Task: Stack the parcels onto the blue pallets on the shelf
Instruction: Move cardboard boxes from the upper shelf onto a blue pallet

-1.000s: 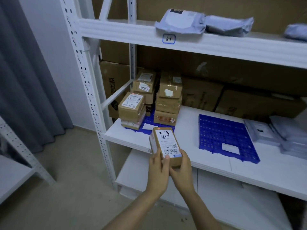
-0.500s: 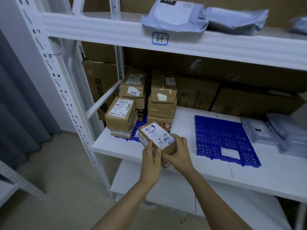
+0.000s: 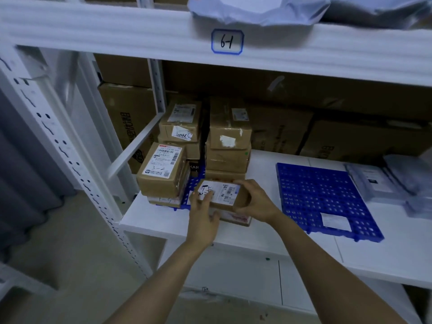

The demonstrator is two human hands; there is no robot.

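Observation:
A small cardboard parcel (image 3: 224, 194) with a white label marked "1-2" lies at the front of the left blue pallet (image 3: 192, 187), on top of a flat parcel (image 3: 236, 217). My right hand (image 3: 256, 201) grips its right end. My left hand (image 3: 203, 218) touches its left end with loosely bent fingers. Behind it stand stacks of brown parcels (image 3: 230, 136), and another stack (image 3: 163, 171) is at the left. A second blue pallet (image 3: 322, 195) lies to the right, bare but for a white slip.
White shelf board (image 3: 268, 232) carries both pallets. Grey mailer bags (image 3: 397, 183) lie at the far right. Large cartons (image 3: 350, 141) line the back. The upper shelf (image 3: 140, 31), labelled 61, holds grey bags. A white upright post (image 3: 70, 160) stands at left.
Both hands carried the labelled parcel forward from in front of the shelf edge onto the left pallet's front. The view moved closer to the shelf.

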